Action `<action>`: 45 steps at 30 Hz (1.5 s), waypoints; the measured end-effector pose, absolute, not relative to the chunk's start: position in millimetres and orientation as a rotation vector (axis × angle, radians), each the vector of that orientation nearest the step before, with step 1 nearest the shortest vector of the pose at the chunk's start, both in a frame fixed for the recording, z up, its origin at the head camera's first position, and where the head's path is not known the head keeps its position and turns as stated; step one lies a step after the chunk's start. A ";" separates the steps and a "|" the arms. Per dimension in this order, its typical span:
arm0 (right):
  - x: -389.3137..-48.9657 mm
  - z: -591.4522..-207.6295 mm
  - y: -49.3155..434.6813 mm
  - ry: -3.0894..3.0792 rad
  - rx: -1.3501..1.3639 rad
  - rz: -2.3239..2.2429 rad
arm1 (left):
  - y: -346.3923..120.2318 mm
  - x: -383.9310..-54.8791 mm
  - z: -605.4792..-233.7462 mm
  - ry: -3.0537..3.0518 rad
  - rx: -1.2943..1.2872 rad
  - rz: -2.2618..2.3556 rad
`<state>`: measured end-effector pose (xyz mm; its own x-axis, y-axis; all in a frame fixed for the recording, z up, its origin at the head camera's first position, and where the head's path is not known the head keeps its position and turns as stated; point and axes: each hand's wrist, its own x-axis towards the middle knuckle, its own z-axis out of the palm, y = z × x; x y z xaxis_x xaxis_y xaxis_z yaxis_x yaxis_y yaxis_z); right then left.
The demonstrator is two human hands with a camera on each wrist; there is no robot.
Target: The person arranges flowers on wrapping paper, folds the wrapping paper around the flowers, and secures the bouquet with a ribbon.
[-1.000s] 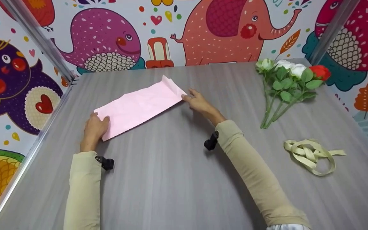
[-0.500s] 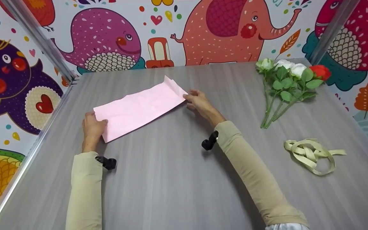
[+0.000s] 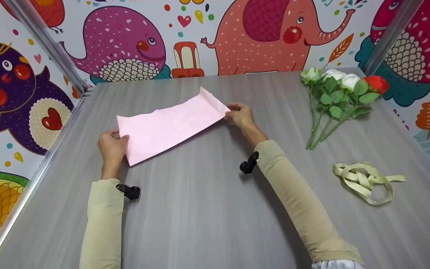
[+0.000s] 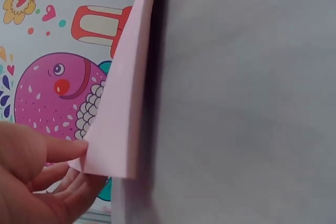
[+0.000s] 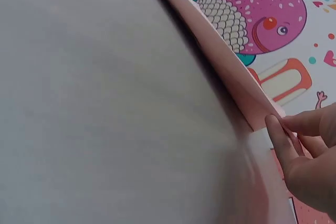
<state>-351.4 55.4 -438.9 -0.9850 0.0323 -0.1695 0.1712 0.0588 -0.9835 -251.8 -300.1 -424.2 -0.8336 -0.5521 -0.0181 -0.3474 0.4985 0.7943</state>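
A strip-shaped sheet of pink paper (image 3: 170,127) is held between both hands over the grey table, its right end showing a folded flap. My left hand (image 3: 112,149) pinches the left end; in the left wrist view the thumb presses on the paper (image 4: 113,124) with fingers behind it. At the other end my right hand (image 3: 243,119) grips the right corner. The right wrist view shows thumb and fingers pinching the edge of the paper (image 5: 231,72). Part of the paper stands raised off the table.
Artificial roses (image 3: 336,93), white, pale green and red, lie with their stems at the back right of the table. Nearer on the right is a loose coil of pale green ribbon (image 3: 364,183). Printed cartoon walls border the table (image 3: 185,224) at the back and sides.
Both hands have shifted slightly to the right with the pink paper. The paper's left end has lifted and its upper left corner now points up. Roses and ribbon stay put.
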 end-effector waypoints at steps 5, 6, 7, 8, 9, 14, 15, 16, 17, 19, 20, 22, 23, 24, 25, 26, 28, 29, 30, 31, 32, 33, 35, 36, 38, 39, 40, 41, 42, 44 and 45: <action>-353.7 -438.1 68.4 2.247 0.230 -2.069 | -287.3 -251.7 -426.0 -2.477 0.697 -1.223; -353.5 -437.8 71.0 2.253 0.237 -2.063 | -284.3 -251.4 -426.0 -2.465 0.682 -1.229; -353.5 -437.5 73.4 2.255 0.243 -2.065 | -281.5 -251.4 -425.9 -2.450 0.665 -1.236; -353.3 -437.0 76.2 2.260 0.249 -2.062 | -278.2 -251.3 -425.5 -2.435 0.652 -1.241; -353.3 -436.5 78.9 2.260 0.255 -2.064 | -274.7 -251.5 -425.1 -2.419 0.636 -1.246; -354.1 -434.8 95.2 2.264 0.279 -2.057 | -256.1 -253.9 -420.1 -2.375 0.591 -1.280; -354.3 -434.8 98.5 2.264 0.283 -2.058 | -252.7 -254.9 -419.2 -2.367 0.587 -1.291; -354.5 -434.9 101.7 2.265 0.287 -2.058 | -249.0 -255.6 -418.1 -2.365 0.581 -1.300; -354.8 -435.2 104.6 2.263 0.289 -2.064 | -245.1 -256.2 -417.0 -2.365 0.579 -1.310; -355.1 -435.6 109.8 2.270 0.292 -2.063 | -236.9 -257.6 -415.7 -2.358 0.576 -1.326; -355.0 -435.5 112.0 2.277 0.292 -2.060 | -232.8 -258.2 -414.9 -2.352 0.571 -1.328; -355.4 -435.1 115.7 2.307 0.286 -2.041 | -224.9 -258.9 -413.8 -2.349 0.552 -1.333; -355.5 -434.7 117.5 2.327 0.281 -2.027 | -221.0 -259.1 -413.3 -2.344 0.539 -1.337; -355.7 -434.3 119.3 2.350 0.275 -2.007 | -217.5 -259.3 -412.8 -2.335 0.523 -1.343; -355.6 -433.8 121.0 2.369 0.272 -1.991 | -214.0 -259.2 -412.0 -2.328 0.501 -1.347; -355.6 -433.1 122.8 2.386 0.265 -1.981 | -210.5 -258.7 -411.0 -2.324 0.479 -1.350; -355.4 -431.5 126.9 2.412 0.250 -1.969 | -203.9 -257.9 -409.1 -2.321 0.435 -1.359; -355.2 -430.8 128.9 2.413 0.236 -1.976 | -200.7 -257.8 -407.9 -2.315 0.411 -1.365; -354.8 -429.7 130.8 2.416 0.220 -1.984 | -197.7 -257.6 -406.6 -2.310 0.392 -1.370; -354.2 -428.3 132.9 2.423 0.209 -1.987 | -194.6 -257.3 -405.3 -2.306 0.372 -1.375; -353.4 -426.6 135.0 2.430 0.197 -1.986 | -191.5 -256.9 -404.0 -2.300 0.354 -1.384; -352.6 -424.8 137.0 2.438 0.190 -1.982 | -188.5 -256.6 -402.6 -2.291 0.336 -1.395; -350.9 -419.8 140.6 2.461 0.181 -1.964 | -182.7 -256.0 -399.7 -2.271 0.296 -1.414; -350.0 -416.9 142.2 2.471 0.183 -1.957 | -179.7 -255.3 -398.1 -2.263 0.278 -1.418; -348.2 -410.7 145.3 2.492 0.178 -1.950 | -174.3 -254.1 -395.1 -2.246 0.236 -1.431; -347.3 -407.3 146.6 2.498 0.170 -1.955 | -171.7 -253.5 -393.6 -2.241 0.214 -1.434; -346.5 -404.0 147.8 2.510 0.157 -1.956 | -169.1 -252.9 -392.2 -2.234 0.192 -1.436; -345.5 -400.6 148.8 2.520 0.139 -1.958 | -166.7 -252.1 -390.9 -2.229 0.168 -1.437; -344.6 -397.4 149.7 2.525 0.116 -1.967 | -164.3 -251.3 -389.5 -2.226 0.144 -1.441; -342.4 -390.9 151.1 2.547 0.064 -1.981 | -159.6 -249.7 -386.9 -2.223 0.090 -1.450; -341.3 -387.9 151.8 2.557 0.033 -1.986 | -157.2 -248.8 -385.7 -2.220 0.060 -1.457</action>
<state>-341.3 151.8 -387.9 -0.9952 0.0752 0.0632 -0.0427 0.2487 -0.9676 -248.8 -157.2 -385.7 -0.8835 -0.2914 0.3667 0.2204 0.4323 0.8744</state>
